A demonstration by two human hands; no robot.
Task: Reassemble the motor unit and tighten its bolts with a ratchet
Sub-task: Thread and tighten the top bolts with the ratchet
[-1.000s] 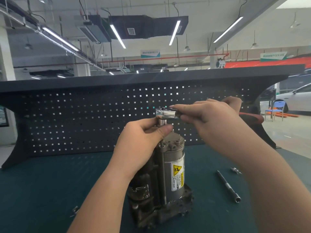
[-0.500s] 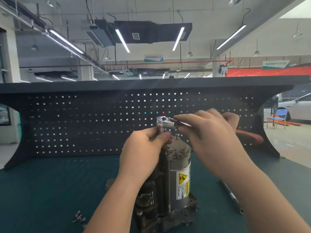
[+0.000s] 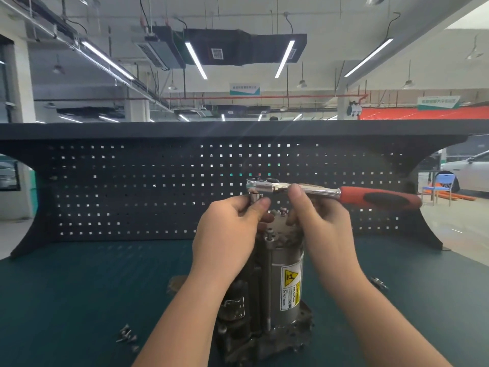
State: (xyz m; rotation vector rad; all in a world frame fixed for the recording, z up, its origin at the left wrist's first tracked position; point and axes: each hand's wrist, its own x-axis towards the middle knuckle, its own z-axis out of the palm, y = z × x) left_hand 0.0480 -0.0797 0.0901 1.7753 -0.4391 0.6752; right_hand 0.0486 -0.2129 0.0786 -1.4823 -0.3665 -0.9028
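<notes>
The motor unit [image 3: 285,287], a grey cylinder with a yellow warning label on a dark cast base, stands upright on the green bench. A ratchet [image 3: 344,193] with a chrome head and red-black handle lies level above its top, handle pointing right. My left hand [image 3: 227,234] pinches the socket [image 3: 256,197] under the ratchet head, at the motor's top left. My right hand [image 3: 322,223] holds the chrome shank just right of the head, thumb on top. Bolt heads [image 3: 283,210] stick up from the motor's top between my hands.
A black pegboard [image 3: 132,189] backs the green bench mat [image 3: 79,300]. Small loose screws [image 3: 127,336] lie at the front left of the motor. Another small metal part [image 3: 379,282] lies to the right of my right forearm.
My right hand has slid in along the ratchet toward its head, baring the red handle. The view has tilted, so the motor and hands sit lower in frame.
</notes>
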